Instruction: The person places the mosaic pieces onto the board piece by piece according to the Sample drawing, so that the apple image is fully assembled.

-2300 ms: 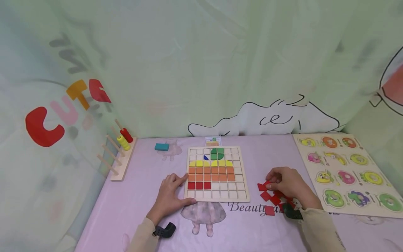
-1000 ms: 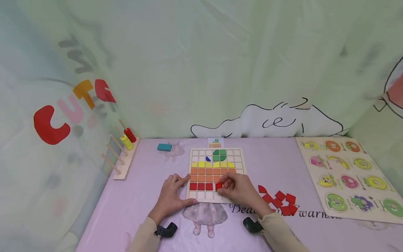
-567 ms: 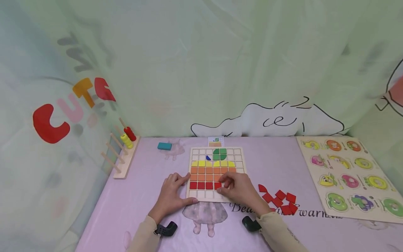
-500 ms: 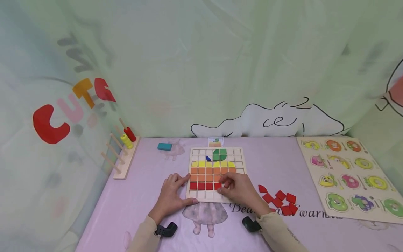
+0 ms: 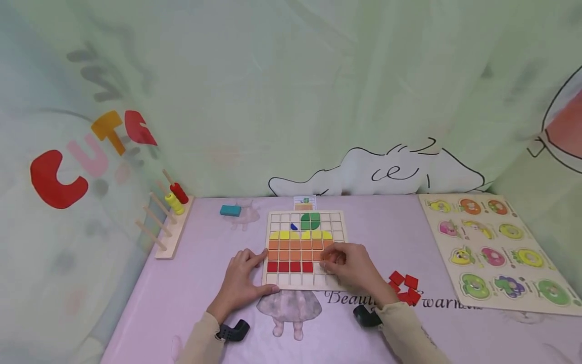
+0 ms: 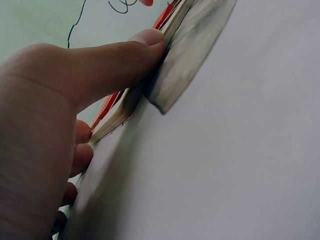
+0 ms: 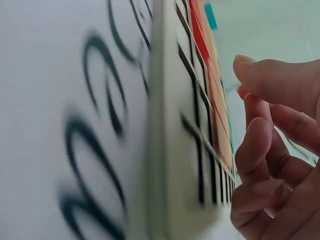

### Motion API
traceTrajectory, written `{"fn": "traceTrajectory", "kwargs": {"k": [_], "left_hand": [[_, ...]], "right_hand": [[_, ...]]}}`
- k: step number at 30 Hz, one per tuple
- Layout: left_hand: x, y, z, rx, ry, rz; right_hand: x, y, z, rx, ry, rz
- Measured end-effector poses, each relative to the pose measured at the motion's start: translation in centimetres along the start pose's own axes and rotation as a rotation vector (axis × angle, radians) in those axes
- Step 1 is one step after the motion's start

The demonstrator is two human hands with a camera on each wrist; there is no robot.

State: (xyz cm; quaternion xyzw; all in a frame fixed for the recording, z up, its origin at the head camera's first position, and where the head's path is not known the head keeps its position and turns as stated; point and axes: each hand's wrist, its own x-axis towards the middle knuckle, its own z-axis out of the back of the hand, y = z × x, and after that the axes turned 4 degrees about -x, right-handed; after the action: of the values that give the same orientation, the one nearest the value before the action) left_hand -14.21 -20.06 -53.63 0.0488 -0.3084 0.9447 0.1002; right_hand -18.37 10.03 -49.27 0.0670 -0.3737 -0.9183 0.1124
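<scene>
A wooden grid board [image 5: 337, 280] lies on the table, its cells partly filled with green, blue, yellow, orange and red tiles. My left hand [image 5: 240, 284] holds its near left corner, thumb along the near edge and index finger at the left edge; the thumb [image 6: 120, 65] is against the edge in the left wrist view. My right hand [image 5: 354, 265] hovers over the board's right part, thumb and fingers bent with nothing seen between them. Just left of its fingertips, the rightmost red square tile [image 5: 307, 267] sits in its cell, in line with other red ones.
Loose red tiles [image 5: 411, 281] lie right of the board, partly behind my right forearm. A picture card [image 5: 304, 203] stands behind the board. At left are a teal block [image 5: 230, 210] and a peg stand [image 5: 175, 237] with beads; at right, a fruit puzzle board [image 5: 495, 253].
My right hand has carried a red tile from the loose pile to the board, set it in the red row, let go and drawn slightly right. My left hand stays at the corner.
</scene>
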Motion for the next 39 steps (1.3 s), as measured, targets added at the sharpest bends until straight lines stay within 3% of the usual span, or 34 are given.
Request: {"fn": "traceTrajectory", "kwargs": {"k": [5,10,16,22,28,34,39], "left_hand": [[0.0,0.0,-0.1,-0.021,-0.002,0.002],[0.1,0.1,-0.2,-0.017,-0.008,-0.003],[0.2,0.3,-0.1,-0.005,-0.003,-0.002],[0.3,0.4,-0.1,-0.004,-0.010,-0.011],[0.1,0.5,-0.2,0.002,-0.008,-0.013],[0.1,0.4,-0.2,-0.006,-0.013,-0.035],[0.1,0.4,-0.1,0.006,-0.016,-0.038]], "right_hand": [[0.1,0.7,-1.6,-0.032,0.033,0.043],[0.3,1.1,-2.5,-0.074,-0.003,0.063],[0.4,1.3,-2.8,-0.094,-0.042,0.029],[0.5,1.5,-2.5,-0.074,-0.012,0.015],[-0.2,0.0,1.2,-0.063,0.006,0.020],[-2.3,-3.3,6.4,-0.181,0.071,-0.051],[-3.8,-5.9,8.2,-0.226,0.153,-0.088]]}}
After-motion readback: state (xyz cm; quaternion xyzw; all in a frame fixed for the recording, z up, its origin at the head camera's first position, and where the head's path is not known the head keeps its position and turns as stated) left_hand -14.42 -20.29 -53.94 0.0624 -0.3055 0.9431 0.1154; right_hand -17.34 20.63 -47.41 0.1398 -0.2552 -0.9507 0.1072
